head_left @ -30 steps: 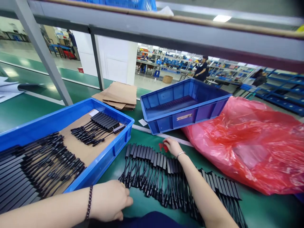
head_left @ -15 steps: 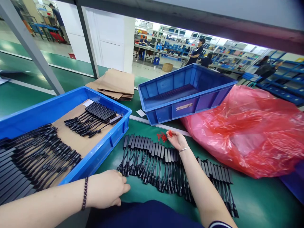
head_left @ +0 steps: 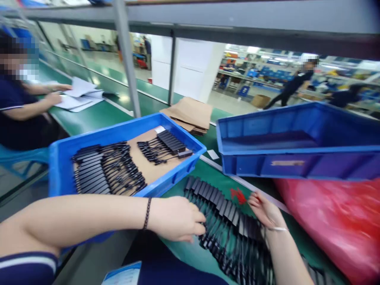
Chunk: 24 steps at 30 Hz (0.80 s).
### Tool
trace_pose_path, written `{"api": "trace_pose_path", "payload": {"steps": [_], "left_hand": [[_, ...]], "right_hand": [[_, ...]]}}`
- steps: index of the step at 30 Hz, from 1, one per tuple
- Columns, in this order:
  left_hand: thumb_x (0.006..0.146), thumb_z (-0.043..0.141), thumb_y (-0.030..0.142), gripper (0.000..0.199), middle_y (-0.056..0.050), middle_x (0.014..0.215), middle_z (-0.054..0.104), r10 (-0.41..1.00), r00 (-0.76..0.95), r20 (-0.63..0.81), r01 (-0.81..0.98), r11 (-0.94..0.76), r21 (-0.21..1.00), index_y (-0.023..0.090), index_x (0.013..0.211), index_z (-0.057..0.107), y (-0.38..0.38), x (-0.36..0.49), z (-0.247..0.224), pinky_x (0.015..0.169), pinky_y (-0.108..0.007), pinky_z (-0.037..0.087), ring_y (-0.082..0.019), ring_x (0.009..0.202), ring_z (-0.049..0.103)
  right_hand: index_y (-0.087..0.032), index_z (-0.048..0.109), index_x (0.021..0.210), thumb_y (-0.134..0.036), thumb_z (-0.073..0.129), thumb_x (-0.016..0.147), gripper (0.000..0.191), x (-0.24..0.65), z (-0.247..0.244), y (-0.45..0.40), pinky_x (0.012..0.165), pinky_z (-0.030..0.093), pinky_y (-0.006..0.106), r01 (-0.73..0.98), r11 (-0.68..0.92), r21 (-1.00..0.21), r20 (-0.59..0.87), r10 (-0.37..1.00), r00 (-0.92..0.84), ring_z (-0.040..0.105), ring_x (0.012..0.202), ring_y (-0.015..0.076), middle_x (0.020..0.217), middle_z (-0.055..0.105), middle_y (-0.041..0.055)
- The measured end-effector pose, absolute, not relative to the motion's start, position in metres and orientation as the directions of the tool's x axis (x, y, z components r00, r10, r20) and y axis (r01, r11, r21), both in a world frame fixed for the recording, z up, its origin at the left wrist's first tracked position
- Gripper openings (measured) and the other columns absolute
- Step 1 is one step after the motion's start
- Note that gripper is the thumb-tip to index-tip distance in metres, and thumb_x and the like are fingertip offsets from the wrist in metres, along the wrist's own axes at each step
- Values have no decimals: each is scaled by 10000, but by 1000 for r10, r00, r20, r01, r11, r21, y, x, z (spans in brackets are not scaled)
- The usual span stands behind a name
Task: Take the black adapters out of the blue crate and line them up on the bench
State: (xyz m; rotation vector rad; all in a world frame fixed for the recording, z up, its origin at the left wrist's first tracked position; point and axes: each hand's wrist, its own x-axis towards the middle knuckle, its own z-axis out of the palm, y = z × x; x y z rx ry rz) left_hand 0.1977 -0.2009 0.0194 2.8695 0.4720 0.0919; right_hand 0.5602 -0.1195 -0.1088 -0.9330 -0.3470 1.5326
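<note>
A row of black cable adapters (head_left: 225, 206) lies on the green table, their cables toward me. My left hand (head_left: 181, 219), bent at the fingers, is at the left end of the row near the cable ends; whether it grips one is hidden. My right hand (head_left: 263, 208) is beyond the row, palm up, its fingers curled together around small red pieces. More loose red pieces (head_left: 238, 195) lie on the table just left of it. In the blue tray (head_left: 127, 130) at the left, two groups of black adapters (head_left: 92, 170) rest on brown cardboard.
A large blue bin (head_left: 291, 162) stands at the back right, above a red plastic bag (head_left: 332, 217). Brown cardboard sheets (head_left: 190, 113) lie behind the tray. A metal post (head_left: 126, 59) rises behind it. A seated person (head_left: 23, 103) handles papers at the far left.
The view has swung left, bringing the seated person and the whole tray into sight. My left hand has moved toward the row's cables. My right hand stays near the red pieces, showing fewer in its fingers.
</note>
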Motion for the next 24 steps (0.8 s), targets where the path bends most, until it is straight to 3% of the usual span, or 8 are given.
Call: {"api": "trace_pose_path", "payload": {"steps": [2, 4, 6, 8, 12, 18, 24], "left_hand": [[837, 502, 352, 239, -11, 1134, 596, 393, 917, 61, 370, -899, 235, 253, 1030, 603, -172, 176, 42, 816, -212, 417, -151, 992, 555], [850, 470, 324, 277, -12, 1109, 609, 622, 782, 48, 597, -768, 234, 245, 1084, 595, -133, 134, 59, 816, -207, 411, -147, 973, 561], [832, 469, 280, 278, -33, 1032, 639, 841, 541, 19, 834, -540, 113, 213, 1053, 624, -93, 78, 65, 804, -220, 409, -159, 909, 575], [794, 486, 232, 295, -56, 1037, 639, 955, 296, 4, 955, -296, -12, 182, 1042, 638, -60, 23, 59, 812, -231, 404, -180, 929, 567], [707, 523, 144, 358, -56, 1025, 649, 985, 121, -125, 991, -126, -36, 184, 1039, 651, -26, -37, 26, 812, -213, 397, -178, 924, 573], [613, 584, 149, 308, -46, 867, 667, 971, 143, -189, 990, -141, 27, 182, 904, 678, -6, -23, -9, 684, -206, 417, -163, 768, 583], [551, 607, 139, 286, -22, 738, 651, 958, 197, -207, 974, -168, 149, 176, 830, 660, 2, -19, -19, 585, -191, 395, -130, 619, 548]], "right_hand": [[-163, 456, 697, -100, 681, 663, 236, 560, -103, -118, 344, 331, 102, -676, -254, -692, -368, 930, 28, 314, 444, 15, 608, 325, -62], [-160, 496, 730, -120, 692, 662, 212, 555, -91, -118, 361, 356, 111, -637, -288, -715, -377, 926, 4, 334, 476, 20, 644, 341, -48], [-158, 534, 765, -142, 700, 666, 193, 541, -77, -117, 385, 380, 120, -585, -306, -751, -368, 930, -13, 350, 507, 26, 673, 353, -37], [-155, 561, 791, -158, 709, 666, 193, 518, -60, -114, 409, 393, 122, -542, -316, -779, -346, 937, -49, 358, 534, 29, 695, 366, -28], [-141, 574, 780, -170, 719, 669, 186, 445, -23, -95, 434, 377, 117, -471, -345, -812, -255, 935, -245, 373, 572, 31, 730, 407, -14], [-142, 568, 773, -186, 736, 642, 218, 309, 24, -54, 425, 315, 131, -376, -310, -873, -102, 871, -480, 379, 542, 35, 694, 462, -14], [-130, 514, 754, -115, 608, 739, 97, 209, 40, -17, 413, 282, 131, -240, -322, -916, -124, 796, -593, 377, 489, 30, 622, 467, -25]]}}
